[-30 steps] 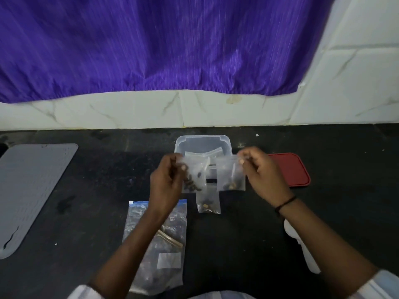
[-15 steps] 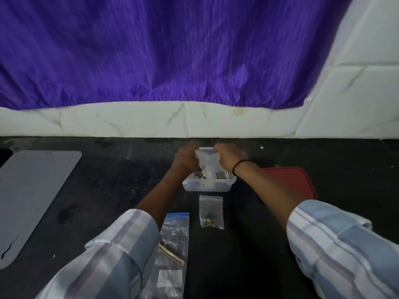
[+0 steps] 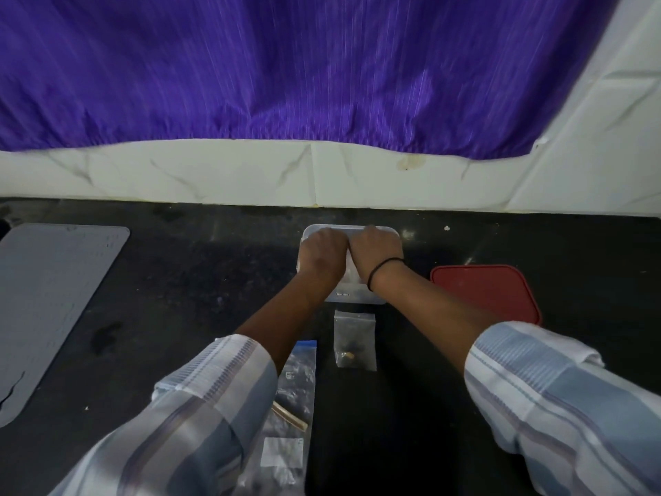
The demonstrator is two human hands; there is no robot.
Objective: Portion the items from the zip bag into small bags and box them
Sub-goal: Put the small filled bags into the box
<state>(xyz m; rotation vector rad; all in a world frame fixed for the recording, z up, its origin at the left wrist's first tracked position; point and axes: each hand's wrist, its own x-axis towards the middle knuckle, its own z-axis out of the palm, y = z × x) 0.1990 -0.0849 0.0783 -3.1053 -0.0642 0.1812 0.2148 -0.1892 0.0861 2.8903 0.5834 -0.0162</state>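
Both hands are down inside the clear plastic box point(image 3: 357, 298) at the back of the black counter. My left hand point(image 3: 322, 257) and my right hand point(image 3: 375, 255) sit knuckles up, side by side and touching, with fingers curled down into the box. A sliver of a clear small bag point(image 3: 348, 268) shows between them; the rest of what they hold is hidden under the hands. Another filled small bag point(image 3: 355, 340) lies flat on the counter just in front of the box. The large zip bag point(image 3: 291, 417) with a blue strip lies nearer me, partly under my left sleeve.
The red lid point(image 3: 486, 293) lies right of the box. A grey mat point(image 3: 53, 298) covers the counter's left side. A white tiled wall and a purple curtain point(image 3: 286, 66) stand right behind the box.
Both hands went forward from chest height, carrying two small bags over the box and then down into it. The head has leaned forward, so the sleeves fill the foreground.
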